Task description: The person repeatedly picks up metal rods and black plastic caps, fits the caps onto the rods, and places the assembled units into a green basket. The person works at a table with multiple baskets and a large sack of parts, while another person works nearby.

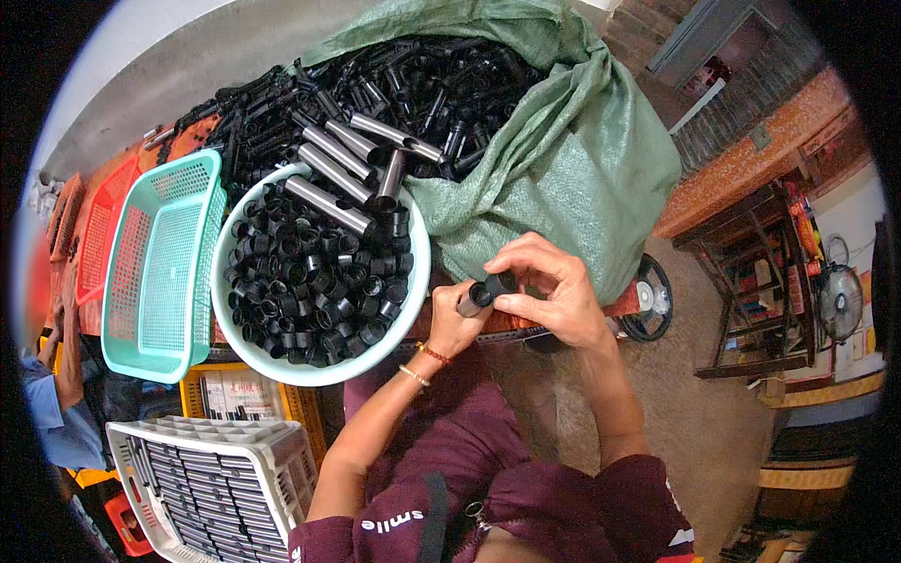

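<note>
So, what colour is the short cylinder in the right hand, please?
The short cylinder is black, best seen in the head view.

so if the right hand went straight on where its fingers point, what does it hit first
Most likely the metal tube in the left hand, just left of the black piece the right hand pinches; whether they touch is hard to tell.

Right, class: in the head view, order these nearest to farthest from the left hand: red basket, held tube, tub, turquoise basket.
1. Held tube: in the left hand.
2. Tub: left of the hand.
3. Turquoise basket: beyond the tub.
4. Red basket: farthest left.
</note>
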A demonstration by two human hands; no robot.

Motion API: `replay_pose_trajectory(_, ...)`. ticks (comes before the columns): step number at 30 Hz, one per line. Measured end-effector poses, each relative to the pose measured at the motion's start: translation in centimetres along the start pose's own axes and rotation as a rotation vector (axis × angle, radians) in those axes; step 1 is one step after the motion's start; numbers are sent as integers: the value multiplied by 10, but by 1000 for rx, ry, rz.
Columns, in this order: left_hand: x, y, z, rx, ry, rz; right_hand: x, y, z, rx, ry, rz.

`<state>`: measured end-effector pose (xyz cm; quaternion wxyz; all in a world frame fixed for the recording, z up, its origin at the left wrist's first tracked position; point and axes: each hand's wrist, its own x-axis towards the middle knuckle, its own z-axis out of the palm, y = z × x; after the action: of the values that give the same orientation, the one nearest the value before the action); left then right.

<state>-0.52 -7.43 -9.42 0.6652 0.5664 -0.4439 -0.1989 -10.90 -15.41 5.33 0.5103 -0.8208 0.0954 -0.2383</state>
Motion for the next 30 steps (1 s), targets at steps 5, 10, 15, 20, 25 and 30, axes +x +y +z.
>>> replay_pose_trajectory(5, -2, -7, -2, 7, -13, 59, 9, -5, 1, -252, -147, -103)
replay_pose_trajectory(10, -3, -10, -2, -44, 10, 76, 17, -9, 4, -370, -255, -135)
replay_pose_trajectory(15, -2, -16, -2, -23, -44, -1, 25, -12, 3, -410, -335, -152)
replay_pose_trajectory(20, -2, -16, -1, -34, -34, 10, 31, -15, -1, -459, -421, -166)
replay_pose_trajectory(25, -1, -15, -3, -42, -54, 9, 32, -13, 2, -474, -452, -154)
replay_pose_trajectory(30, 1, -1, -9, -21, -89, 33, 35, -8, 0, -510, -479, -159)
